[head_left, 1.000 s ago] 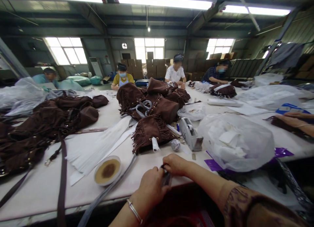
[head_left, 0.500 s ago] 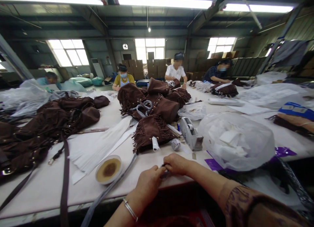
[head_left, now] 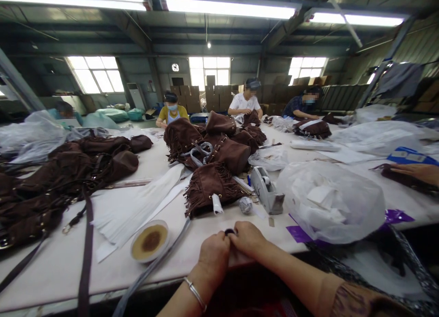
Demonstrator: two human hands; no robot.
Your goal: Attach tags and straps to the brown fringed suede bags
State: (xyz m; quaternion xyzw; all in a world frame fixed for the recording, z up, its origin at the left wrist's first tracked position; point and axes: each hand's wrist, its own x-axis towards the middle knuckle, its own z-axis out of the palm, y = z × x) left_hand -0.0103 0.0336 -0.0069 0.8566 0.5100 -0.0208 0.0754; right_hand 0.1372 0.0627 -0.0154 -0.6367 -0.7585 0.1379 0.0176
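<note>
At the table's front edge my left hand (head_left: pixel 214 254) and my right hand (head_left: pixel 249 239) are together, fingers closed. Between them a small dark looped strip (head_left: pixel 229 232) shows; most of it is hidden by the fingers. Just beyond lies a brown fringed bag (head_left: pixel 211 184) with a white-wrapped end sticking out at its eyelets. A strap in greyish wrapping (head_left: pixel 151 264) runs past my left forearm and over the table edge. Left of it sits a round dish (head_left: pixel 150 241) with a brown patch in its middle.
A tape dispenser (head_left: pixel 267 191) and a crumpled ball (head_left: pixel 245 205) stand beyond my right hand. To the right is a stuffed clear plastic bag (head_left: pixel 332 200). Brown bags (head_left: pixel 68 170) are heaped at left, near white sheets (head_left: pixel 133 202). Several co-workers sit around the table.
My hands have shifted slightly, and the dark strip now shows as a curved loop between them. At far right, another person's hand has moved off the blue packet.
</note>
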